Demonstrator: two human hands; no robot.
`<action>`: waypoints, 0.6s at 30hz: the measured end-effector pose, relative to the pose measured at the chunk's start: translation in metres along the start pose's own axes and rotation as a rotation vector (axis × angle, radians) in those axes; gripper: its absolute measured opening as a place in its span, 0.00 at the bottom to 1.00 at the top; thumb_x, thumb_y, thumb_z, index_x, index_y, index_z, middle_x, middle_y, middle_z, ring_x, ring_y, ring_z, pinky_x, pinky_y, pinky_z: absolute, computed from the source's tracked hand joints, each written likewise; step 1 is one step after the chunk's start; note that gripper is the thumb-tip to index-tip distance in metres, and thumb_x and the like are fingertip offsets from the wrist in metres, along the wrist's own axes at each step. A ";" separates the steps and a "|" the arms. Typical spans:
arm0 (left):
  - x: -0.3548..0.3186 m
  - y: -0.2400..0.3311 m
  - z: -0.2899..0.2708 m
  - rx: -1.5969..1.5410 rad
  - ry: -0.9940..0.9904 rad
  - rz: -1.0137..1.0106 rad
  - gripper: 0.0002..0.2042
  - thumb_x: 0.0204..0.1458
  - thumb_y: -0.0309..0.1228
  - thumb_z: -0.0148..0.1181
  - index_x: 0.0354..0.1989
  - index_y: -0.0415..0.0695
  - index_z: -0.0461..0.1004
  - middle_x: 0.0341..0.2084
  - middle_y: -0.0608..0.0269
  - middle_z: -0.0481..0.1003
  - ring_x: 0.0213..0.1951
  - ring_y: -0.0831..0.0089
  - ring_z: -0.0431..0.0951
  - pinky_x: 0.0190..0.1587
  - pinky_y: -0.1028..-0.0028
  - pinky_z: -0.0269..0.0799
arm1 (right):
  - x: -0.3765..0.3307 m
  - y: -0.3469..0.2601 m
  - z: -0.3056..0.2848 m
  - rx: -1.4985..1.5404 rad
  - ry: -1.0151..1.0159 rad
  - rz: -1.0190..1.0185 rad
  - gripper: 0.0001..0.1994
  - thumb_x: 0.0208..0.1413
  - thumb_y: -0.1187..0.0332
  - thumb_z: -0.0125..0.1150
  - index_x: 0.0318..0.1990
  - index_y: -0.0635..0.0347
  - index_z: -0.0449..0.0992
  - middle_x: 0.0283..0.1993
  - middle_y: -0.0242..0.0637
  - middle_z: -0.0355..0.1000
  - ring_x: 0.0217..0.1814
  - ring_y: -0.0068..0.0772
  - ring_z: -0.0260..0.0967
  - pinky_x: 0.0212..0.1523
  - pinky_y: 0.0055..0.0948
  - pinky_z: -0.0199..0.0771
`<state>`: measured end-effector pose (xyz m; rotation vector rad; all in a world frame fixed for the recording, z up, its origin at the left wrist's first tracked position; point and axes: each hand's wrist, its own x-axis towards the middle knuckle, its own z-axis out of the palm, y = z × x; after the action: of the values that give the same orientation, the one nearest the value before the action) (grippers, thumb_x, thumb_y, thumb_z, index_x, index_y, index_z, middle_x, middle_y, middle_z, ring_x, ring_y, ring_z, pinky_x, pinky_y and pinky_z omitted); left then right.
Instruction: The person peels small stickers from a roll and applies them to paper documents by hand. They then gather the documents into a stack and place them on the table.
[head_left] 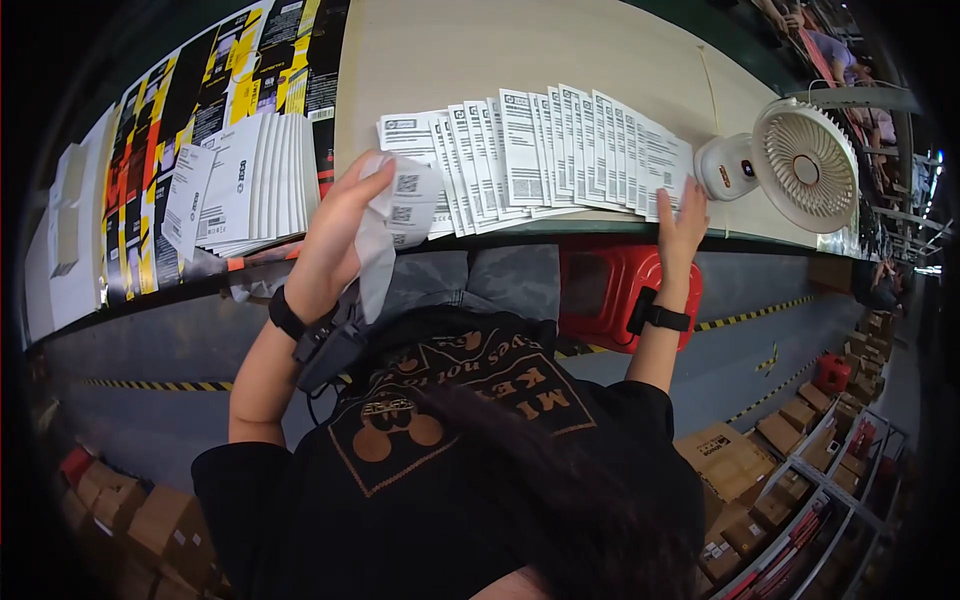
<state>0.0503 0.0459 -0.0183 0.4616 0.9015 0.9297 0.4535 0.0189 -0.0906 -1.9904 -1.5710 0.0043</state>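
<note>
My left hand [343, 222] is closed on a strip of white labels [408, 205] printed with black square codes, and the strip's tail hangs below my palm. Its printed end lies over the left end of a long row of overlapping white printed leaflets [520, 150], spread along the table's near edge. At the right end of that row rests my right hand [684, 222], fingers stretched out and apart against the last leaflets. Both wrists wear black bands with small dark devices.
Left of the leaflets stand a stack of white booklets [255, 185] and rows of black-and-yellow printed boxes [225, 65]. A white desk fan [803, 165] is at the right of the tan tabletop [500, 45]. Below the edge is a red plastic stool [640, 285]. Cardboard boxes [735, 462] fill the right floor.
</note>
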 end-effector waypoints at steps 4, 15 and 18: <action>0.016 -0.005 0.029 0.073 -0.100 -0.122 0.17 0.55 0.32 0.45 0.52 0.37 0.61 0.42 0.57 0.70 0.44 0.71 0.72 0.45 0.74 0.68 | -0.006 -0.038 0.008 -0.277 -0.044 -0.107 0.27 0.51 0.59 0.53 0.56 0.64 0.58 0.56 0.55 0.56 0.60 0.51 0.50 0.60 0.37 0.47; 0.043 0.002 0.095 0.263 -0.256 -0.195 0.16 0.55 0.32 0.45 0.49 0.37 0.64 0.40 0.58 0.71 0.41 0.73 0.73 0.39 0.73 0.71 | -0.020 -0.108 0.028 0.331 -0.095 -0.022 0.34 0.47 0.54 0.58 0.58 0.66 0.54 0.59 0.60 0.48 0.60 0.56 0.48 0.59 0.40 0.48; 0.047 0.007 0.083 0.348 -0.135 -0.232 0.16 0.54 0.31 0.45 0.49 0.37 0.65 0.39 0.60 0.72 0.38 0.75 0.73 0.36 0.75 0.71 | -0.014 -0.110 0.020 0.657 -0.142 0.056 0.39 0.44 0.59 0.64 0.58 0.69 0.50 0.59 0.59 0.47 0.61 0.51 0.49 0.59 0.37 0.49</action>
<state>0.1289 0.0910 0.0114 0.6926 0.9739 0.5241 0.3446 0.0288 -0.0619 -1.5288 -1.3595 0.6158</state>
